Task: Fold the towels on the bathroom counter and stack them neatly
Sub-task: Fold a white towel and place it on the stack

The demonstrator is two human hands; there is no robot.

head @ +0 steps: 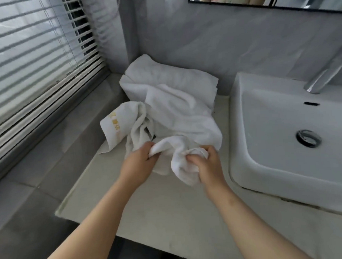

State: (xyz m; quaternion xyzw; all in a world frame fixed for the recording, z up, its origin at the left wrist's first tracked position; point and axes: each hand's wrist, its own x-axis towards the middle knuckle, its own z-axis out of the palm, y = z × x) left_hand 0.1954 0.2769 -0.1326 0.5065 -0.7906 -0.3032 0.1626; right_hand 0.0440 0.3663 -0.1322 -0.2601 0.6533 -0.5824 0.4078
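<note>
1. Crumpled white towel point(179, 162): front part of a heap lying on the pale desk point(159, 207), left of the sink; its near end is bunched between two hands.
2. Left hand point(139, 161): back upward, forearm reaching in from the lower left. Its fingers point(152, 156) are curled and pinch a fold of the towel's edge.
3. Right hand point(206, 165): back upward, slightly blurred, forearm entering from the lower right. Its fingers point(192, 158) are curled into the cloth and grip a bunched wad.
4. Count of hands: two, both on the same towel, near each other but not touching.
5. Rest of the heap point(170, 84): white cloth reaching back to the wall corner. A gold-lettered band point(115, 123) shows at the left. How many separate towels there are cannot be told.
6. One white sink point(265, 180), touching the desk's right side, with one drain point(308, 138) and one chrome faucet point(327, 73).
7. One slatted blind point(38, 62) at left; one mirror point(297, 4) above.
</note>
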